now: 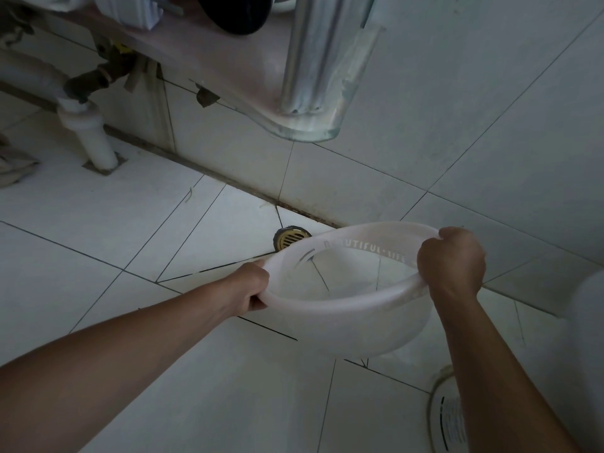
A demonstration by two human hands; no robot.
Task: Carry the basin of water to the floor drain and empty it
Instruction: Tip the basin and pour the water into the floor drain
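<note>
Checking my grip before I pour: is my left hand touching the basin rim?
Touching. The head view shows the left hand closed around the near-left rim of the translucent basin, fingers curled under it.

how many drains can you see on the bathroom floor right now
2. A brass floor drain sits by the wall, just beyond the far rim of the basin. A round white drain cover lies at the lower right, partly behind the right forearm. Others may lie out of view.
</note>
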